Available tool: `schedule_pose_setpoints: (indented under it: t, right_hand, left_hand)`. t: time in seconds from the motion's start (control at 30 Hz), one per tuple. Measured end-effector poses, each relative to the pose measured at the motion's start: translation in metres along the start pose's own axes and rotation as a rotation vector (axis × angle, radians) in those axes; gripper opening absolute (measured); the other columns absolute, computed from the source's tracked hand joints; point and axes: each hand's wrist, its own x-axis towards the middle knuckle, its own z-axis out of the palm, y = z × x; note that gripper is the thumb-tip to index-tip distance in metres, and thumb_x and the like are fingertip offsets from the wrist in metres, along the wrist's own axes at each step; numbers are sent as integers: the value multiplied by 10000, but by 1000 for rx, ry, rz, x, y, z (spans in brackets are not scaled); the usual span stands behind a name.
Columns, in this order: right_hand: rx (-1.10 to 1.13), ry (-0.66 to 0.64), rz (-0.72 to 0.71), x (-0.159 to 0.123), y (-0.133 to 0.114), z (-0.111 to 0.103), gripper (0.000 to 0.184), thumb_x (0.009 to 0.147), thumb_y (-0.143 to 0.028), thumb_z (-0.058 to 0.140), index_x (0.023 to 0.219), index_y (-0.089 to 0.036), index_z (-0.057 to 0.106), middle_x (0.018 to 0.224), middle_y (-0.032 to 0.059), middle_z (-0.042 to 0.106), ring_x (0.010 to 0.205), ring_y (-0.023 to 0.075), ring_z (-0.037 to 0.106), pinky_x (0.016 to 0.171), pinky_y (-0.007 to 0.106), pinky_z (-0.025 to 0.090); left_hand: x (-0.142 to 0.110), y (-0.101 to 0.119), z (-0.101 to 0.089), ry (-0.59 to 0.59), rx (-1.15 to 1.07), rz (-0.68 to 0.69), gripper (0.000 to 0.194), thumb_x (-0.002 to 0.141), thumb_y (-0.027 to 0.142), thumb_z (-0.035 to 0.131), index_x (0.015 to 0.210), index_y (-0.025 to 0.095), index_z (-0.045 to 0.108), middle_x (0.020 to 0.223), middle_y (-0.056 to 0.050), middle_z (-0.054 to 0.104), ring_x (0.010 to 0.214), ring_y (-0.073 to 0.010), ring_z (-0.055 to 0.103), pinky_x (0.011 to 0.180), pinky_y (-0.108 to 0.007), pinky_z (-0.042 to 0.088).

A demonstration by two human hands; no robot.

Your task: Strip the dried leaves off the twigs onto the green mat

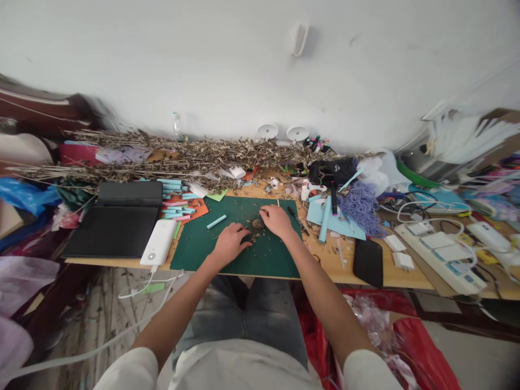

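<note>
Dried plant crumbs (pixel 257 223) lie in a small dark heap on the green cutting mat (pixel 195 254), with loose bits scattered around it. My left hand (pixel 231 244) rests on the mat left of the heap, fingers and thumb apart, holding nothing that I can see. On the other side, my right hand (pixel 277 219) has its bent fingers at the heap's right edge. A short blue paper roll (pixel 216 221) lies left of my hands, and a black pen-like tool (pixel 298 219) is just right of the right hand.
Dried plant stems (pixel 227 154) stretch along the wall. Left are a black folder-like case (pixel 114 230), a white power bank (pixel 158 242) with its cable, and blue rolls (pixel 173 185). Right are a glue gun (pixel 312 189), purple yarn (pixel 361 208), a phone (pixel 368 262) and a power strip (pixel 442 260).
</note>
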Motion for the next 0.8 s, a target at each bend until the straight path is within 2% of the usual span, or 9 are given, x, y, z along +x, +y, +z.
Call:
schedule_pose_setpoints:
  t: [0.03,0.1,0.23,0.3,0.43,0.5,0.6,0.7,0.8]
  right_hand:
    - [35,-11,-34,-3,0,0,253,897,-296,488,995,-216,707,928,90,698,876,223,644,809,316,480]
    - [120,1,-76,-8,3,-2,260,903,-263,462,953,-226,714,932,63,710,898,214,647,823,313,479]
    - [121,132,57,-14,14,-11,311,900,-190,407,1040,-183,685,1016,92,691,949,221,637,872,343,472]
    - [71,78,45,-17,15,-13,304,885,-252,483,1127,-180,654,1094,114,652,984,238,620,879,356,469]
    - [38,-51,-68,-20,6,-7,523,773,-473,662,1233,-233,599,1231,116,558,1073,267,571,872,344,472]
    - [32,-56,-97,-19,0,-2,441,779,-446,668,1165,-234,646,1160,108,588,1038,254,582,858,333,471]
    - [113,-60,-138,-17,-6,3,230,812,-299,640,1011,-205,706,943,76,650,876,203,617,804,305,474]
    - [298,49,-99,-19,-3,1,205,802,-270,633,978,-192,703,886,56,674,783,181,621,762,302,486]
    - [514,168,33,-27,1,-4,263,789,-310,631,1022,-196,674,925,60,694,766,181,633,733,312,511]
  left_hand:
    - [4,-1,3,-8,20,12,185,839,307,611,982,216,685,950,-77,622,938,-228,561,832,-353,467]
    - [13,-2,5,-12,40,26,180,892,241,518,915,208,694,890,-76,623,899,-211,566,811,-334,462]
    - [25,-5,-1,53,31,-45,234,917,253,464,1017,194,668,901,-88,631,905,-217,580,802,-321,464]
    - [23,-5,-6,80,11,-89,284,913,335,481,1104,195,637,952,-95,631,936,-223,585,811,-315,469]
    - [9,-7,-12,37,-6,-88,434,795,443,643,1171,227,619,1073,-89,609,1014,-244,574,849,-321,479]
    - [7,-7,-9,-4,-20,-73,354,790,383,661,1116,245,654,1089,-76,607,995,-234,585,834,-315,489]
    - [12,-6,-1,-47,-58,-52,182,860,242,558,969,228,704,982,-64,634,904,-206,613,796,-302,497]
    - [24,-6,4,-24,-104,-50,221,878,162,489,913,192,705,882,-73,647,851,-201,622,797,-315,497]
    - [32,-6,5,74,-227,-79,220,872,167,497,958,179,700,922,-90,666,886,-212,626,842,-346,497]
